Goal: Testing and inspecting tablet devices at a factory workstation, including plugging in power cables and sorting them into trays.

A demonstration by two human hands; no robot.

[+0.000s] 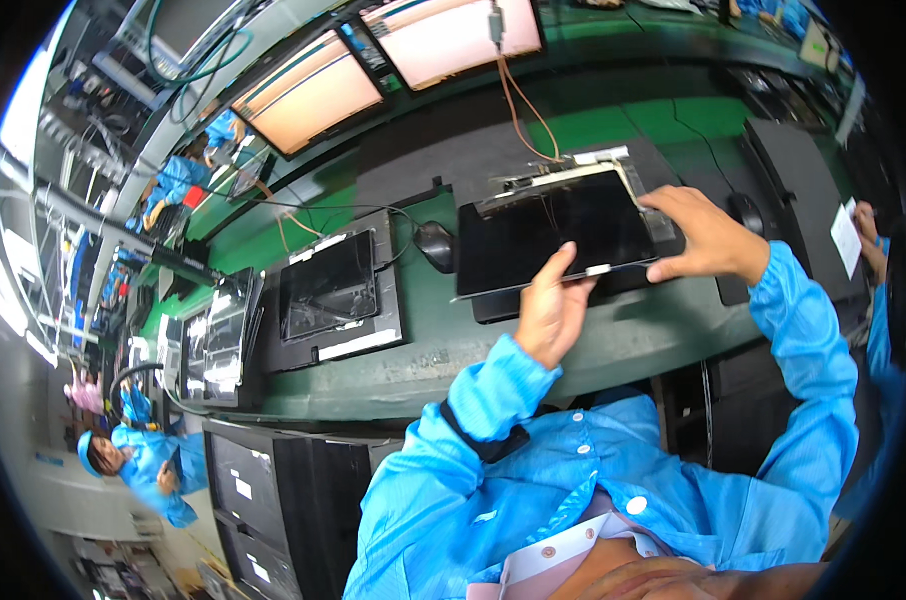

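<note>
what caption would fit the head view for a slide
Person in a blue smock holds a dark tablet panel with left hand and right hand over a green workbench.

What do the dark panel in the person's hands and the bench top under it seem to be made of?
Dark panel: probably glass, glossy black, faintly reflecting light, on a pale, possibly metal backing. Bench top: a matte green mat, maybe rubber or vinyl. Left hand and right hand hold the panel.

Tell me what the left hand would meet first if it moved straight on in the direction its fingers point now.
The left hand already grips the near edge of the dark flat tablet panel, fingers pointing up across it. Going on, it would slide over the glass toward the orange cables; depth is uncertain.
</note>
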